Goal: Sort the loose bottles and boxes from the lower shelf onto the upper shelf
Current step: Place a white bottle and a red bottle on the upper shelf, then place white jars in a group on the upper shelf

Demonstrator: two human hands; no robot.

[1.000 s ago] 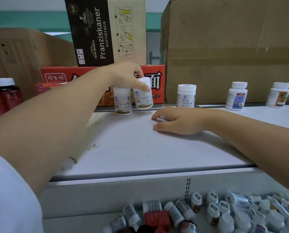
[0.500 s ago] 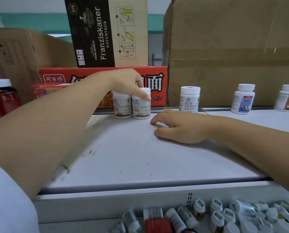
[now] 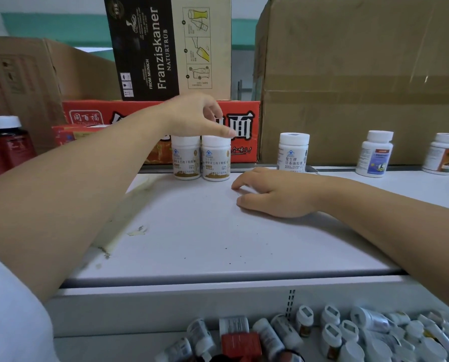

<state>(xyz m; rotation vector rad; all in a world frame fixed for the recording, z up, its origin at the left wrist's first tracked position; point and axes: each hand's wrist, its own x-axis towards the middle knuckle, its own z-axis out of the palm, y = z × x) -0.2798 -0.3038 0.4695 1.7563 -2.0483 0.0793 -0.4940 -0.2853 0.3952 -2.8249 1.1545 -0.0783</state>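
Note:
Two matching white bottles with gold-brown labels stand upright side by side at the back of the white upper shelf point(image 3: 218, 244): the left bottle point(image 3: 186, 160) and the right bottle point(image 3: 216, 162). My left hand point(image 3: 194, 118) hovers just over their caps, thumb stretched out above the right cap, fingers loose and gripping nothing. My right hand point(image 3: 275, 194) rests palm down on the shelf, empty. On the lower shelf lies a pile of loose white bottles point(image 3: 348, 333) with a red box point(image 3: 240, 343) among them.
Further right on the upper shelf stand three more white bottles point(image 3: 293, 152) point(image 3: 375, 155) point(image 3: 444, 155). Dark red jars point(image 3: 6, 145) stand at the left. Behind are a red carton point(image 3: 244, 121), a black Franziskaner box point(image 3: 145, 48) and a big cardboard box point(image 3: 362, 74).
My left hand held the right bottle tilted, set it upright against its twin, and has now loosened and lifted off the cap. My right hand has stayed on the shelf.

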